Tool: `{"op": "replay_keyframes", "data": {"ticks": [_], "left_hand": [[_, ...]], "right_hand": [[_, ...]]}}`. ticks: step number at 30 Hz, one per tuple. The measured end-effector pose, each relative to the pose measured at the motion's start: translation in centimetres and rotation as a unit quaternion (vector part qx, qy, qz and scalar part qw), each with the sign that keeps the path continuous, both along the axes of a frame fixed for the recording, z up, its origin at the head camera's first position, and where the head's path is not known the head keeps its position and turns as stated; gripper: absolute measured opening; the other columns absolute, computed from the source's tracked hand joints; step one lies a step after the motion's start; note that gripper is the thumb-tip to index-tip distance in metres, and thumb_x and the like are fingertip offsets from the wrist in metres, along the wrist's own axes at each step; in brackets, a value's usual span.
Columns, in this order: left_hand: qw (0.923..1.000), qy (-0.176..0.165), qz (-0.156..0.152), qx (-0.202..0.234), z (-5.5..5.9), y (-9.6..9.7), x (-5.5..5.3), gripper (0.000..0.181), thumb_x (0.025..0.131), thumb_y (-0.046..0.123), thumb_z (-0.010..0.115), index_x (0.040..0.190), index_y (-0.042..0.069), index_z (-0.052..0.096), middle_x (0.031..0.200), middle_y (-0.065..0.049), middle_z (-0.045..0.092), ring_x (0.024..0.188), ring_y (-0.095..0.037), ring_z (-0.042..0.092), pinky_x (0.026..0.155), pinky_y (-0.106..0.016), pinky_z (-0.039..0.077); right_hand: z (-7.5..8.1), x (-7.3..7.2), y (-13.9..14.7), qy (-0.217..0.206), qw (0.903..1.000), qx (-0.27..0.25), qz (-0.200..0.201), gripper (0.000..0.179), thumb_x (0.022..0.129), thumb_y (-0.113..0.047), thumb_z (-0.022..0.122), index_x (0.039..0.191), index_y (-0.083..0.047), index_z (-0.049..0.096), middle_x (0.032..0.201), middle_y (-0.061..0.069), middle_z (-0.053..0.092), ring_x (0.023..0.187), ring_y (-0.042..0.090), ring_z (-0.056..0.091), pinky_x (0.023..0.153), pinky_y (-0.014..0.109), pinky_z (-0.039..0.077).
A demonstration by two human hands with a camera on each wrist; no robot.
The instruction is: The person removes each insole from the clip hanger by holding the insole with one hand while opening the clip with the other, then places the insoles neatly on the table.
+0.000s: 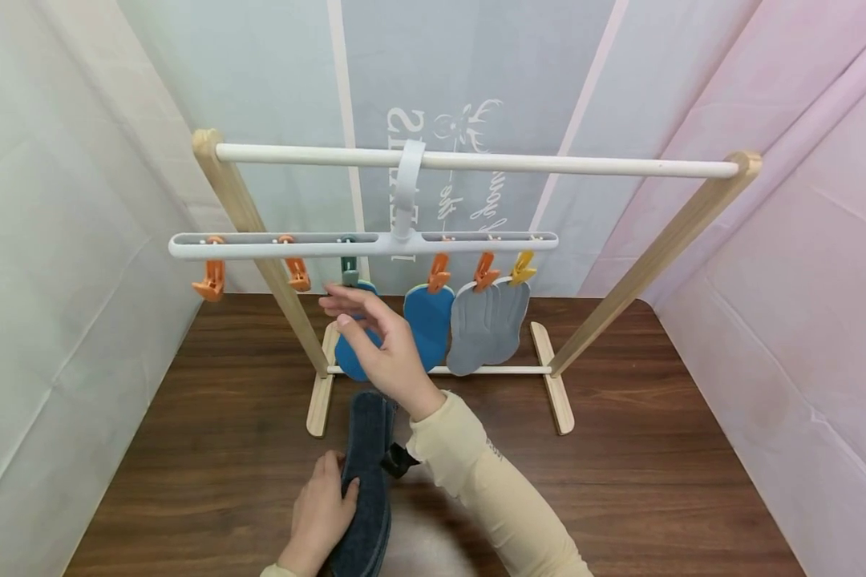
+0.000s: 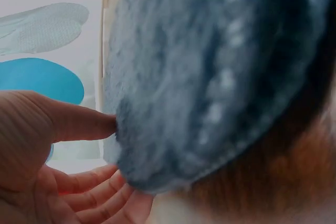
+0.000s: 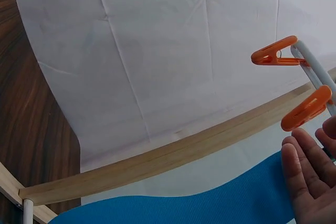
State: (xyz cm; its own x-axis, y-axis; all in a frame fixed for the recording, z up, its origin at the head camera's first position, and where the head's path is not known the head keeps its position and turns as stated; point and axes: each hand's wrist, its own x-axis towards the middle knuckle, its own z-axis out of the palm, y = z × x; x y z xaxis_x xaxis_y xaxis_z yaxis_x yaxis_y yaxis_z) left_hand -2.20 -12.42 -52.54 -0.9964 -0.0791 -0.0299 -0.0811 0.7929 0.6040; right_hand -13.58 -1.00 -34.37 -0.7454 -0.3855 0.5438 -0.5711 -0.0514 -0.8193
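Note:
With thumb and fingers my left hand (image 1: 319,506) (image 2: 79,177) holds a pair of dark, fuzzy insoles (image 1: 368,449) (image 2: 168,82) by the side, low in front of the rack. My right hand (image 1: 388,344) (image 3: 312,177) is raised beside a hanging blue insole (image 1: 350,361) (image 3: 199,208), its fingers extended just below the green clip (image 1: 350,268). That hand partly hides the insole. To its right hang a second blue insole (image 1: 430,316) from an orange clip (image 1: 439,272) and two overlapping grey insoles (image 1: 476,328) from an orange and a yellow clip (image 1: 523,267).
A white hanger (image 1: 289,245) hooks over the top rail (image 1: 584,165) of a wooden rack. At its left end dangle two bare orange clips (image 1: 211,280) (image 3: 275,53). The rack's feet (image 1: 552,385) stand on a brown wood-grain surface (image 1: 664,465), with curtains around.

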Motion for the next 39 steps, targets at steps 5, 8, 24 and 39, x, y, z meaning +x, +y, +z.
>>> {"op": "replay_keyframes", "data": {"ticks": [5,8,24,39], "left_hand": [[0.9997,0.009,-0.005,-0.02,0.1,-0.1,-0.2,0.036,0.082,0.013,0.073,0.109,-0.005,0.057,0.098,-0.019,0.061,0.075,-0.031,0.064,0.054,-0.04,0.05],[0.9995,0.007,-0.016,-0.026,0.2,-0.1,-0.3,0.035,0.083,0.014,0.072,0.109,-0.006,0.057,0.097,-0.019,0.062,0.074,-0.031,0.064,0.053,-0.04,0.05],[0.9949,0.083,-0.037,-0.044,1.8,-0.4,-3.1,0.039,0.088,0.017,0.069,0.116,-0.007,0.055,0.096,-0.018,0.057,0.071,-0.026,0.059,0.047,-0.032,0.043],[0.9786,0.185,0.016,0.09,6.3,-0.3,-8.0,0.075,0.085,0.016,0.073,0.141,-0.009,0.029,0.128,-0.031,0.042,0.116,-0.043,0.046,0.093,-0.054,0.043]], "right_hand": [[0.0,-0.2,0.3,-0.005,1.0,0.001,-0.006,0.034,0.101,-0.01,0.047,0.134,-0.006,0.052,0.125,0.013,0.061,0.117,0.016,0.057,0.093,0.032,0.048],[-0.1,-0.3,0.6,-0.006,0.9999,-0.005,-0.007,0.033,0.1,-0.009,0.047,0.133,-0.004,0.053,0.124,0.014,0.061,0.116,0.017,0.057,0.093,0.032,0.049],[0.1,-0.4,1.8,-0.021,0.9987,-0.045,-0.008,0.029,0.1,-0.005,0.046,0.126,0.004,0.055,0.119,0.023,0.061,0.11,0.03,0.059,0.088,0.043,0.053],[0.3,-0.2,2.6,-0.005,0.995,-0.065,-0.075,0.03,0.099,-0.003,0.047,0.128,0.005,0.051,0.117,0.022,0.055,0.107,0.035,0.056,0.087,0.032,0.052]]}}
